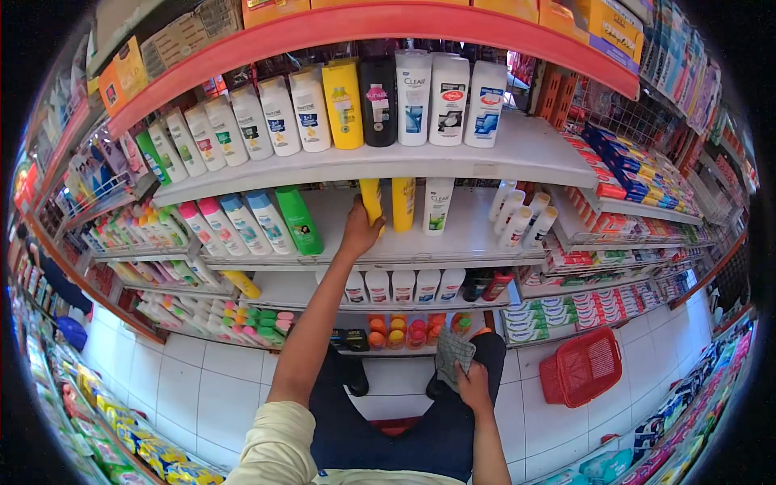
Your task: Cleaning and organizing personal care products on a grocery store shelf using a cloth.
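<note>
My left hand [362, 229] reaches out to the middle shelf [339, 257] and grips a yellow shampoo bottle [370, 195], whose lower part is partly behind my fingers. Just right of it stands another yellow bottle [403, 205], upright, and further right a white Clear bottle [437, 207]. A green shampoo bottle [299, 220] leans a little to the left of the hand. Low over my right knee, my right hand [474, 383] holds a folded grey-green checked cloth [453, 354].
Above, a shelf [376, 160] carries a row of shampoo bottles. White bottles [403, 286] line the shelf below. A red plastic basket [582, 368] rests on the tiled floor to the right. Toothpaste boxes [555, 312] fill the right-hand shelves. A blue round object [71, 332] shows at far left.
</note>
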Action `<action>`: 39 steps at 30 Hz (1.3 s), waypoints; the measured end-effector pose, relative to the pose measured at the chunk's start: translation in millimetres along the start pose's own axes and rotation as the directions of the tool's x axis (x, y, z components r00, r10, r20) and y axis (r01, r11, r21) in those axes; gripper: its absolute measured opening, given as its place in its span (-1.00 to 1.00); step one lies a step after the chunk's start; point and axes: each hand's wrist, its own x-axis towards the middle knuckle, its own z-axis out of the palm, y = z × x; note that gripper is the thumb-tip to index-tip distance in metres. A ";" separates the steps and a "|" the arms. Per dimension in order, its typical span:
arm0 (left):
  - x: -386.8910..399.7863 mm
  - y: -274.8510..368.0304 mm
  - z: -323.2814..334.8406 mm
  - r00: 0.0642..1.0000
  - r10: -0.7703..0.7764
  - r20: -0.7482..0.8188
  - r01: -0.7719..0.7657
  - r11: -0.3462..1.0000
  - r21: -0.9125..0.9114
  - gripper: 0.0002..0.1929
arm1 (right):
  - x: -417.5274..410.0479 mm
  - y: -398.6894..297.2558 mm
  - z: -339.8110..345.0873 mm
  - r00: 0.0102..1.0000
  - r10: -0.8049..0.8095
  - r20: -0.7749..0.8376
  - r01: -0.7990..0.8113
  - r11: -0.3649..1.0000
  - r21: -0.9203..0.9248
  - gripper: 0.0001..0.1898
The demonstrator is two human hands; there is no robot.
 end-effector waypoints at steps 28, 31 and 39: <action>-200.1 -223.0 -216.8 0.642 -0.230 -0.732 0.600 0.745 0.292 -0.20 | 10.7 -16.5 12.8 0.997 0.048 0.058 -0.043 0.996 -0.077 -0.70; -186.3 -243.8 -202.5 0.656 -0.178 -0.733 0.563 0.763 0.318 -0.17 | 9.3 -10.9 12.8 0.992 0.119 0.048 -0.110 0.982 -0.152 -0.66; -169.9 -257.1 -197.6 0.575 -0.296 -0.763 0.691 0.676 0.258 -0.37 | 12.8 -13.8 12.6 0.991 0.101 0.085 -0.084 0.979 -0.185 -0.66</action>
